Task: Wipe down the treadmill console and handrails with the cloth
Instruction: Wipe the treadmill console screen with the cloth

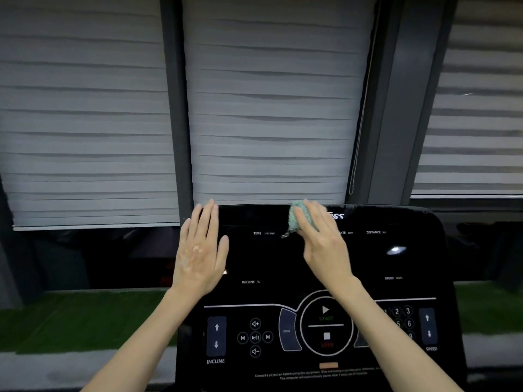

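Fingers of our right hand lie almost straight and close together on top of the small green cloth. They press it flat against the glossy treadmill console and do not curl around it. The cloth sits at the upper edge of the console, near the middle, just above the TIME label, and one frayed corner comes out under the hand. Our left hand is spread flat with straight fingers at the upper left corner of the console and holds nothing. We cannot tell if it really touches the panel or only floats over it. As for progress, we judge that the wiping is at the top strip of the console now. From the black surface alone we cannot say which parts are already clean. The lower panel with the INCLINE keys, the START button and the number keys is probably yet to be covered, and the handrails are not in view at all, so most of the task seems left. Both forearms reach forward and up from the bottom of the view. The right one is turned inward so the hand points toward the window blinds, and the left one goes nearly straight.
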`<state>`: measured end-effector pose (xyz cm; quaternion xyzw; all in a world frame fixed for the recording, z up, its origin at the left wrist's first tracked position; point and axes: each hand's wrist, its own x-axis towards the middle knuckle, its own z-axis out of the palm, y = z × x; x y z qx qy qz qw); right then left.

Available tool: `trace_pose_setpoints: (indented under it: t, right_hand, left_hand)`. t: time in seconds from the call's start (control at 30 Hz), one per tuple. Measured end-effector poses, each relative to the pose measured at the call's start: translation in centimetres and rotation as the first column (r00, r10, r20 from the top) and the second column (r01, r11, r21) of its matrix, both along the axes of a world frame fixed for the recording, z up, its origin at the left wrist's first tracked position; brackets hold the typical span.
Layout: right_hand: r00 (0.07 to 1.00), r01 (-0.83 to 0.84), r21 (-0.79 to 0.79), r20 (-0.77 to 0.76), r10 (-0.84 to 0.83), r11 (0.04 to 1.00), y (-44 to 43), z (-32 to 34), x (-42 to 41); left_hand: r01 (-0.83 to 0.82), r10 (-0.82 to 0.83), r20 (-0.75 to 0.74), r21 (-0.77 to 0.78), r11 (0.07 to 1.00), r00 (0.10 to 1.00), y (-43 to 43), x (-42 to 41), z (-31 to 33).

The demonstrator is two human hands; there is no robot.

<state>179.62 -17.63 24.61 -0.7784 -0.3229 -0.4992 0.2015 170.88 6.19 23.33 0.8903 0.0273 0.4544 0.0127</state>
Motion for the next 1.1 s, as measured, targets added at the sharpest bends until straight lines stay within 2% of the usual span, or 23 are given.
trace_pose_setpoints:
  t: [0.13, 0.33, 0.43, 0.57, 0.7, 0.97, 1.1]
  right_hand:
    - [0.996, 0.088, 0.053, -0.038, -0.086, 0.995, -5.7, -0.9, 1.0]
    - [0.995, 0.101, 0.169, -0.043, -0.095, 0.980, -1.1, -0.2, 0.6]
    - [1.000, 0.006, 0.074, -0.027, -0.004, 0.997, 2.1, 0.7, 0.2]
    - [0.987, -0.157, -0.162, 0.011, 0.161, 0.974, 6.4, 1.9, -1.5]
    - [0.988, -0.141, -0.265, 0.015, 0.151, 0.954, 4.6, 2.5, -0.8]
    - [1.000, 0.008, -0.047, -0.026, -0.010, 0.999, -9.4, 0.7, 3.6]
    - [0.992, 0.089, 0.088, -0.093, -0.081, 0.992, -11.5, 0.0, 4.1]
  left_hand:
    - [-0.043, 0.043, 0.002, -0.012, 0.999, 0.999, -0.6, 0.2, -0.1]
    - [-0.070, 0.070, 0.003, 0.002, 0.998, 0.998, -0.7, 0.3, -0.2]
    - [-0.079, 0.079, 0.003, 0.006, 0.997, 0.997, -0.7, 0.5, -0.2]
    - [-0.077, 0.077, 0.017, 0.001, 0.997, 0.997, -0.7, 0.5, -0.3]
    - [-0.058, 0.058, 0.034, -0.009, 0.998, 0.998, -0.6, 0.4, -0.2]
    - [-0.066, 0.066, 0.049, -0.017, 0.998, 0.997, -0.7, 0.5, -0.3]
    - [-0.082, 0.082, 0.039, -0.020, 0.996, 0.996, -1.0, 0.4, -0.2]
